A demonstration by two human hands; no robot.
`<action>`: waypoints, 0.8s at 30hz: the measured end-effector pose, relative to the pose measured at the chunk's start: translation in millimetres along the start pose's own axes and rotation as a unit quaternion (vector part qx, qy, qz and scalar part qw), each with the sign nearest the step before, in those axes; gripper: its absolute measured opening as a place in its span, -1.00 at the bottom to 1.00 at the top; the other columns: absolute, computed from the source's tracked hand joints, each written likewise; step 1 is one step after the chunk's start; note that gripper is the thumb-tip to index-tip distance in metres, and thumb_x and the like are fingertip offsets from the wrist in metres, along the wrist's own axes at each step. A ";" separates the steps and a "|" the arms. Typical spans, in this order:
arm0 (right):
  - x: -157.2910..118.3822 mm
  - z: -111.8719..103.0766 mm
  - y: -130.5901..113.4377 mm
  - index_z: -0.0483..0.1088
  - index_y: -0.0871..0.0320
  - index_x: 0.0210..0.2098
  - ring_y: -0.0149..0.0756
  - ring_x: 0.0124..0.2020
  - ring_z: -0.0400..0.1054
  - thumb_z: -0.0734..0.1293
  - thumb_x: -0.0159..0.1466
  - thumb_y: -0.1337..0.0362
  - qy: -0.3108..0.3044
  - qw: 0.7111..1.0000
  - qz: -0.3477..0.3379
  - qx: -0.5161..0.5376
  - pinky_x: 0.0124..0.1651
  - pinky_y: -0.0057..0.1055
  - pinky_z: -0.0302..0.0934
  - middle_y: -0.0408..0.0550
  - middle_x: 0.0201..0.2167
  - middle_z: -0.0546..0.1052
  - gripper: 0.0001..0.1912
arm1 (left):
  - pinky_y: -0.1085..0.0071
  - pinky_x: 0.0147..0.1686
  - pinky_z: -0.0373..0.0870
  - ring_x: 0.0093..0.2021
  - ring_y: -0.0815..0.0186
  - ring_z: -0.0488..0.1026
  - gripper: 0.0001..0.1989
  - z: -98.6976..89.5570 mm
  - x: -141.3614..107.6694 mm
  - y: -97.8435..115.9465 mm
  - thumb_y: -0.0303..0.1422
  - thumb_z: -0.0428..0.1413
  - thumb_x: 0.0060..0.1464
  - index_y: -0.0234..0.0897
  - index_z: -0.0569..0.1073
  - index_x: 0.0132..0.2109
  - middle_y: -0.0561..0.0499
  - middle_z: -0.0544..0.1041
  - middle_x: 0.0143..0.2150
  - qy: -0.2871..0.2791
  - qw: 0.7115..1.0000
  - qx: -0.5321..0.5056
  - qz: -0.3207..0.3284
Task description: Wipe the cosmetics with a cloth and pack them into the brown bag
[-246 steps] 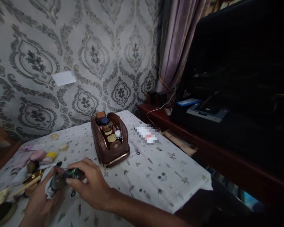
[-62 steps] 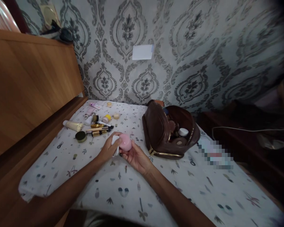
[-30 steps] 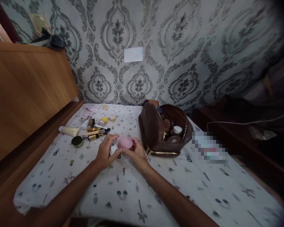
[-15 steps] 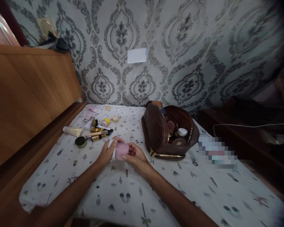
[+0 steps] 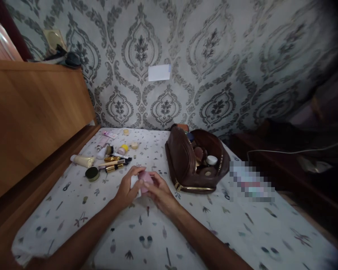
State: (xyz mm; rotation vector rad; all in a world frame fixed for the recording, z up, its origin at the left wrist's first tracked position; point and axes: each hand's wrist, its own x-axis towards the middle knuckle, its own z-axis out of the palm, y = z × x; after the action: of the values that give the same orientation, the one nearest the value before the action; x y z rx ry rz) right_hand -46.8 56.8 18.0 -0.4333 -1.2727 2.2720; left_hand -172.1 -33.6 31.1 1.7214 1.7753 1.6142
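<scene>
Between my two hands is a pink jar (image 5: 145, 179) with a white lid (image 5: 135, 184), held just above the patterned sheet. My left hand (image 5: 129, 187) is closed around the white lid side, thumb on top. My right hand (image 5: 161, 191) grips the pink body, its thumb near the left one. Right of the hands stands a brown cosmetic bag (image 5: 183, 157), unzipped, with several items inside, among them a white round jar (image 5: 212, 160). Left of the hands lie a dark-lidded round tin (image 5: 92, 173), a cream-coloured tube (image 5: 83, 161) and a gold-and-black cosmetic tube (image 5: 114, 167).
More small cosmetics lie towards the wall, including a yellow-lidded jar (image 5: 123, 149) and a pink tube (image 5: 109, 134). A wooden cabinet (image 5: 39, 112) borders the left side. A blurred-out item (image 5: 252, 183) lies right of the bag, and a white cable (image 5: 287, 152) runs beyond it.
The pink jar has tilted and my hands have drawn closer together around it. My view has shifted slightly, so the surroundings appear a little lower and further left.
</scene>
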 end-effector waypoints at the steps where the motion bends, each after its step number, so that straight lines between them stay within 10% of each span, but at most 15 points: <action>1: 1.1 -1.0 0.8 0.35 0.08 -0.19 -0.35 -0.29 0.38 0.53 -0.04 0.17 0.009 0.999 -0.026 -0.045 -0.24 -0.41 0.32 -0.15 -0.24 0.46 -0.54 | 0.17 0.09 0.28 0.06 0.13 0.38 -0.63 0.9 -1.1 -1.0 -0.18 -0.04 0.25 -0.26 0.39 0.09 -0.15 0.46 -0.01 -0.009 1.000 0.019 0.012; 8: -2.2 -6.9 6.4 0.43 0.09 -0.13 -0.25 -0.11 0.31 0.38 -0.02 0.46 -0.007 0.892 -0.203 -0.403 -0.06 -0.33 0.27 -0.08 -0.16 0.35 -0.56 | 0.16 0.06 0.32 0.01 0.12 0.44 -0.65 5.1 -2.3 -1.7 -0.19 -0.01 0.22 -0.26 0.43 0.05 -0.14 0.51 -0.03 -0.045 0.996 0.067 -0.028; 13: -6.6 -12.2 1.9 0.42 0.08 -0.04 -0.23 0.00 0.30 0.46 0.03 0.37 -0.081 0.845 -0.228 -0.477 0.05 -0.33 0.24 -0.04 -0.04 0.38 -0.52 | 0.16 0.09 0.31 0.02 0.08 0.45 -0.58 0.4 2.0 -7.4 -0.03 0.01 0.17 -0.26 0.50 -0.08 -0.13 0.56 -0.06 -0.041 0.984 0.003 -0.176; 17: -6.6 -13.7 1.6 0.42 0.02 0.00 -0.20 0.04 0.34 0.57 -0.05 0.16 -0.121 0.881 -0.234 -0.393 0.09 -0.30 0.23 -0.05 0.01 0.44 -0.38 | 0.14 0.16 0.28 0.04 0.02 0.45 -0.47 -7.7 7.4 -18.0 0.11 0.10 0.01 -0.28 0.55 -0.18 -0.09 0.59 -0.11 -0.012 0.951 -0.054 -0.303; 24: -2.2 -7.0 8.2 0.39 0.08 -0.11 -0.30 -0.25 0.41 0.62 -0.33 0.04 -0.007 0.989 -0.079 -0.126 -0.27 -0.40 0.30 -0.14 -0.24 0.51 -0.21 | 0.20 -0.23 0.53 -0.21 0.00 0.58 -0.45 5.5 12.5 -5.8 0.11 0.22 -0.16 -0.28 0.53 -0.21 -0.05 0.62 -0.37 0.002 0.869 -0.249 -0.427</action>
State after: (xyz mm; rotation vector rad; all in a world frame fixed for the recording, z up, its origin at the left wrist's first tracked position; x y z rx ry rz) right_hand -43.7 56.8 7.5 -0.3888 -1.5526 1.9942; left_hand -175.3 -19.0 31.0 0.5527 1.5587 1.4369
